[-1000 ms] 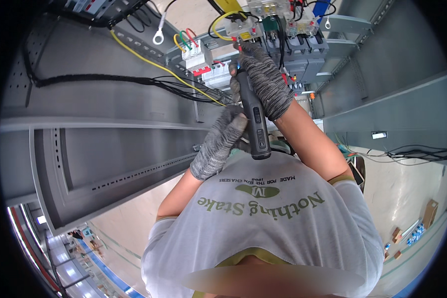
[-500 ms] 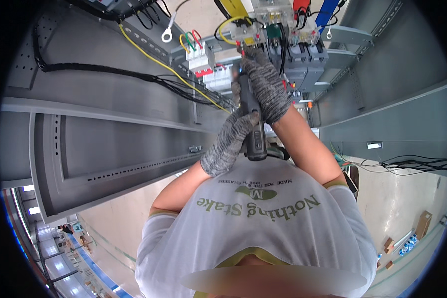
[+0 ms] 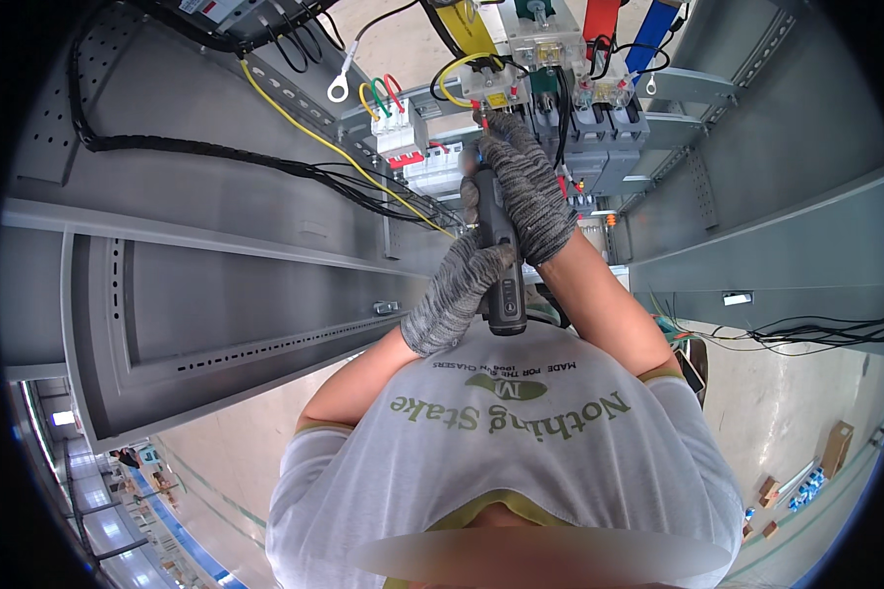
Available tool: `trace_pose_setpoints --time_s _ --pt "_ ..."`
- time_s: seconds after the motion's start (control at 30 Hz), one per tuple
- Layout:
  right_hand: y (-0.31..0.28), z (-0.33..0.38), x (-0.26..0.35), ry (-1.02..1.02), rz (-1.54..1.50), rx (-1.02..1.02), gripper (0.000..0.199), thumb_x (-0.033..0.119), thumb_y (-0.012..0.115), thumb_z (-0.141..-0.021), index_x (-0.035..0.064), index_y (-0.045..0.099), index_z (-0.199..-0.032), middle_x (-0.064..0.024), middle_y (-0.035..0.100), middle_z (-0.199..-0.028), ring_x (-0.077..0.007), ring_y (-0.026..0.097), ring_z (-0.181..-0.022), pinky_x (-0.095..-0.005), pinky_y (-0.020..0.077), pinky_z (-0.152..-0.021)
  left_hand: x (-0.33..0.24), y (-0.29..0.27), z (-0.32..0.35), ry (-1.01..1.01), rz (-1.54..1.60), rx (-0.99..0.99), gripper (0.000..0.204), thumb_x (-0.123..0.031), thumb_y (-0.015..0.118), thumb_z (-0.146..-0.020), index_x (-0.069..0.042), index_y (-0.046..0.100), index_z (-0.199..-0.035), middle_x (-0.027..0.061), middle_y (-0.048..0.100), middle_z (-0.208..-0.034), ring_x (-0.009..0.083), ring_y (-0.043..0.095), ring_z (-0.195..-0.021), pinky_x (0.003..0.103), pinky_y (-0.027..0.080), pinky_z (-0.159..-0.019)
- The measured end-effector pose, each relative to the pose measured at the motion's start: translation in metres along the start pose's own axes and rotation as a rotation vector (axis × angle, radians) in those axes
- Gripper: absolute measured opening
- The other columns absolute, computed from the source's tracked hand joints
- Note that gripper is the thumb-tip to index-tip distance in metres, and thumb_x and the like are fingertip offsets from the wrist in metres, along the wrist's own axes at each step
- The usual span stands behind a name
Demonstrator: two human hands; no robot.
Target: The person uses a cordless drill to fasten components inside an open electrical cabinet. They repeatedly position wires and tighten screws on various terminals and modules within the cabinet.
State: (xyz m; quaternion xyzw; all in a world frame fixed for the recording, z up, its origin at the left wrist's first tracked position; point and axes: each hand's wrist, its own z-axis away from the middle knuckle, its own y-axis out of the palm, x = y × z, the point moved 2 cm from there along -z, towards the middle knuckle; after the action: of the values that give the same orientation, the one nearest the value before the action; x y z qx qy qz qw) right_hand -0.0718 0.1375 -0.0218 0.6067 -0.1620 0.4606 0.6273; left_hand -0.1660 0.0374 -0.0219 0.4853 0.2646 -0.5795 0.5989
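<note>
Grey-gloved right hand and left hand stay clamped on electric screwdriver, tip probably seated at breaker terminals; barely shifted.

We find little free room around the screwdriver: our right hand and left hand fill the gap in front of the breakers. Just left, the white terminal blocks and a yellow wire crowd the way, and a black cable bundle runs across the grey panel. Right of our hands, grey brackets narrow the opening. Coloured bars hem in the top.
</note>
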Motion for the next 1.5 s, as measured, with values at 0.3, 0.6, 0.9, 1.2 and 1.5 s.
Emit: trace_pose_setpoints --time_s 0.3,0.6,0.9,1.2,1.5 --pt "0.001 0.005 0.002 0.027 0.039 -0.021 0.04 0.018 0.053 -0.096 0.0093 0.044 -0.133 -0.0063 0.06 -0.087 -0.0162 0.061 -0.066 -0.0299 0.0527 -0.057 0.003 -0.004 0.0 0.016 -0.021 -0.004 0.039 -0.039 0.06 -0.091 -0.004 0.054 -0.106 0.0032 0.06 -0.084 0.0115 0.064 -0.071 0.027 0.056 -0.065" --pt "0.009 0.01 0.006 -0.047 0.07 -0.132 0.037 0.014 0.052 -0.093 0.0075 0.053 -0.13 -0.007 0.059 -0.11 -0.0133 0.055 -0.097 -0.0257 0.0461 -0.085 0.002 -0.004 0.005 0.029 -0.051 0.034 0.039 -0.037 0.062 -0.09 -0.003 0.053 -0.107 0.0051 0.061 -0.083 0.0117 0.064 -0.069 0.025 0.055 -0.064" --pt "-0.001 -0.007 -0.006 -0.038 -0.015 0.017 0.033 0.012 0.048 -0.095 0.0075 0.041 -0.127 -0.0065 0.058 -0.08 -0.0185 0.059 -0.055 -0.0311 0.0518 -0.045 0.004 -0.008 0.001 0.087 -0.114 0.032 0.035 -0.033 0.062 -0.09 -0.004 0.053 -0.107 0.0041 0.061 -0.082 0.0115 0.064 -0.07 0.026 0.056 -0.065" --pt "-0.002 -0.008 -0.005 -0.041 0.003 -0.01 0.037 0.009 0.048 -0.093 0.0082 0.041 -0.129 -0.0069 0.059 -0.081 -0.0175 0.059 -0.057 -0.0308 0.0512 -0.047 0.002 -0.008 0.001 0.093 -0.147 0.047 0.038 -0.034 0.062 -0.091 -0.004 0.052 -0.112 0.0055 0.058 -0.092 0.0125 0.063 -0.075 0.029 0.057 -0.067" --pt "0.001 -0.004 -0.003 -0.04 0.007 -0.003 0.034 0.013 0.048 -0.096 0.0081 0.041 -0.129 -0.007 0.059 -0.083 -0.0181 0.06 -0.06 -0.031 0.0519 -0.047 0.002 -0.007 0.002 0.06 -0.084 0.045 0.04 -0.034 0.063 -0.09 -0.003 0.052 -0.112 0.0045 0.059 -0.087 0.0122 0.064 -0.072 0.028 0.058 -0.066"
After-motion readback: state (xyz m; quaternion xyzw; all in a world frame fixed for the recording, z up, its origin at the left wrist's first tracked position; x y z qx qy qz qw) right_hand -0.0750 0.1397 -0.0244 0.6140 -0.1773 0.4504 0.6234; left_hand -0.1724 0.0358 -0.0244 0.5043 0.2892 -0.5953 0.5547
